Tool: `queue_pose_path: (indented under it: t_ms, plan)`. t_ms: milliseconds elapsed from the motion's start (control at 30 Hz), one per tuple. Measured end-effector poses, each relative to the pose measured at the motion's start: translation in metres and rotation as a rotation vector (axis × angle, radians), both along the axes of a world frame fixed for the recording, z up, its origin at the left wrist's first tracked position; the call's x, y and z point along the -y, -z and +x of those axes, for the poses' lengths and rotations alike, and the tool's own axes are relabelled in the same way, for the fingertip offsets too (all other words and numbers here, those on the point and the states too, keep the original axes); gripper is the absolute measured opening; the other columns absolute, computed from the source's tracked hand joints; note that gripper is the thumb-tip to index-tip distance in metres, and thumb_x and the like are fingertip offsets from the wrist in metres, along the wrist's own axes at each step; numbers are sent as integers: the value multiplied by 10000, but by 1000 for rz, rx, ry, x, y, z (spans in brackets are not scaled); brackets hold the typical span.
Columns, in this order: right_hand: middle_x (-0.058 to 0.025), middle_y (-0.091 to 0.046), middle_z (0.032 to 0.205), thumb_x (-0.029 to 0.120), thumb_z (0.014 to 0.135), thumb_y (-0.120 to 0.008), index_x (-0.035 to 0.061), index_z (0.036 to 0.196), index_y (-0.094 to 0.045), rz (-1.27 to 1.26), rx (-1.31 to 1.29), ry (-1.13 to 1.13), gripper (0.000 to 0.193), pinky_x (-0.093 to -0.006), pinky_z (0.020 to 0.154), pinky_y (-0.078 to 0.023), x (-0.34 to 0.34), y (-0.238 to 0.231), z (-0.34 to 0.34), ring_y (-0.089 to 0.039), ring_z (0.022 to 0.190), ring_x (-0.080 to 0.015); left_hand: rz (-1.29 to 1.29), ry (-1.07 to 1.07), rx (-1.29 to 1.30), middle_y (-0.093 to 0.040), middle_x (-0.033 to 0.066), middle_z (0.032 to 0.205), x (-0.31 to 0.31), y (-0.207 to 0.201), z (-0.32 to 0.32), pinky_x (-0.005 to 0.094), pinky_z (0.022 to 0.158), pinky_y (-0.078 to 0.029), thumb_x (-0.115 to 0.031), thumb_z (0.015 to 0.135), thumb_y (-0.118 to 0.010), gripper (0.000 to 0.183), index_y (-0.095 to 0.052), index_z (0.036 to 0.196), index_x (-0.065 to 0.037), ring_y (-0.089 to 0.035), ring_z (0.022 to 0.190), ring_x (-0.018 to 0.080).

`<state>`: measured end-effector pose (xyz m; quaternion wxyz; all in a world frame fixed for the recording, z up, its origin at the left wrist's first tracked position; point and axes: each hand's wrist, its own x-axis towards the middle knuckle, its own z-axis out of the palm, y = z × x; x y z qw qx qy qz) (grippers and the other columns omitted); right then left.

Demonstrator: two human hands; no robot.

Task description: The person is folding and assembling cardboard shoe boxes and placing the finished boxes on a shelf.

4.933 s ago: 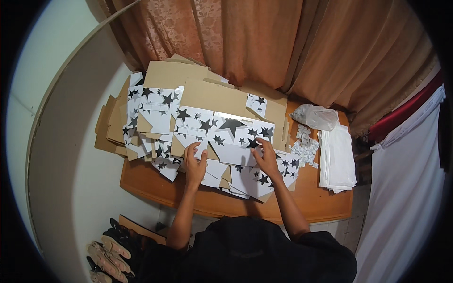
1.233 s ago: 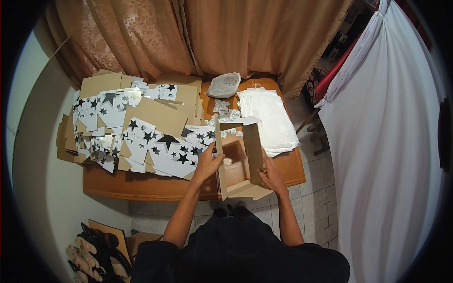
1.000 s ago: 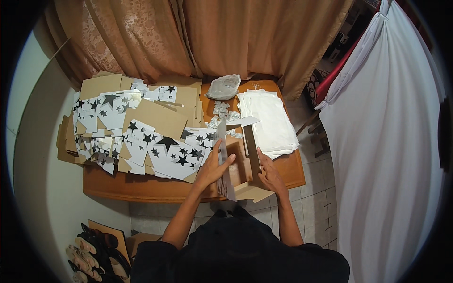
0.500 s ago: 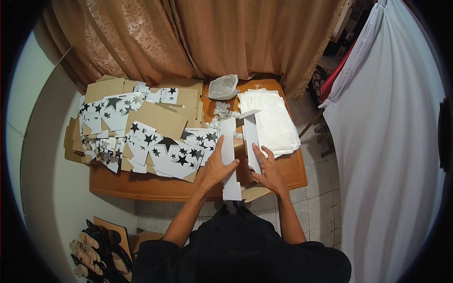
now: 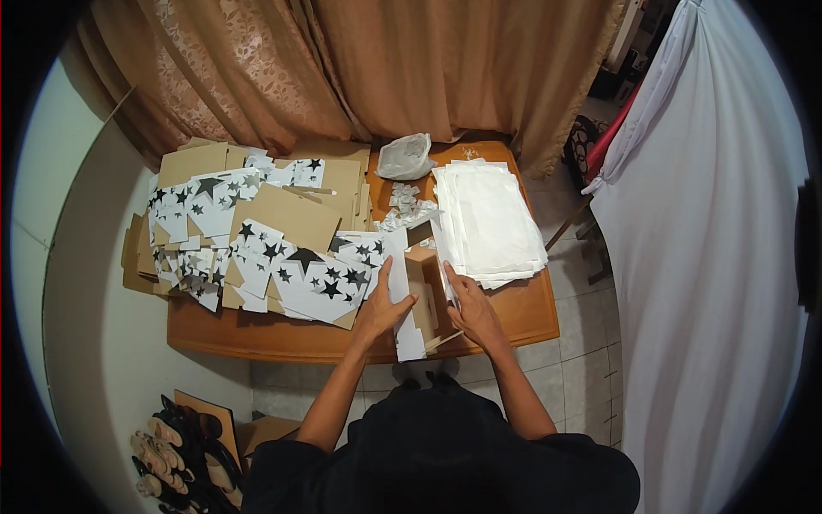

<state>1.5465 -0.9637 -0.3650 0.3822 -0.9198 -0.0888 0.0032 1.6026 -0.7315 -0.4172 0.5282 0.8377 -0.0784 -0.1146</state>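
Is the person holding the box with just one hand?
No, the left hand and right hand hold opposite sides of the cardboard box.

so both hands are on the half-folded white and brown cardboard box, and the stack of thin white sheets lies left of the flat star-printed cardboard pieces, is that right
Not quite: the head view shows the stack of thin white sheets right of the flat star-printed cardboard pieces, not left. The left hand and right hand are indeed both on the half-folded white and brown cardboard box.
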Motion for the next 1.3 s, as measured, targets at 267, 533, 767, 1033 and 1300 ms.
queue_pose_path:
  t_ms: [267, 533, 767, 1033, 1300]
  plan:
    - [-349, -434, 1410, 79, 841, -738, 247, 1625, -189, -61, -27, -132, 971, -498, 1014, -483, 2, 62, -2, -514, 1230, -531, 199, -102, 34, -605, 337, 1275, -2, 42, -1, 485, 1014, -478, -397, 807, -787, 1010, -220, 1582, -85, -608, 1178, 463]
    - [-383, -414, 1418, 179, 793, -843, 273, 1616, -205, -188, -98, -194, 1046, -514, 1028, -477, 6, 90, 8, -478, 1277, -552, 38, -34, -88, -592, 314, 1311, -1, 72, 0, 483, 1017, -478, -275, 762, -813, 948, -308, 1544, -98, -600, 1183, 463]
    - [-388, -364, 1461, 415, 805, -821, 281, 1574, -347, -223, -179, -211, 914, -535, 1065, -447, 13, 97, 11, -444, 1311, -571, 33, 31, -34, -495, 281, 1459, 16, 79, -4, 481, 1087, -425, -351, 777, -837, 1007, -275, 1586, -142, -526, 1285, 450]
    - [-377, -335, 1482, 490, 888, -720, 255, 1534, -424, -128, -209, -158, 748, -544, 1074, -436, 16, 112, 19, -425, 1335, -563, 113, 35, -13, -565, 295, 1342, 17, 68, -2, 495, 1034, -454, -417, 809, -799, 961, -289, 1588, -177, -560, 1219, 456]
    - [-339, -368, 1470, 387, 899, -725, 224, 1488, -480, -300, -3, -111, 659, -548, 1047, -454, -2, 120, 27, -472, 1288, -519, 183, 49, 32, -575, 310, 1309, 11, 77, -4, 495, 1035, -457, -454, 822, -782, 947, -295, 1589, -184, -548, 1233, 456]
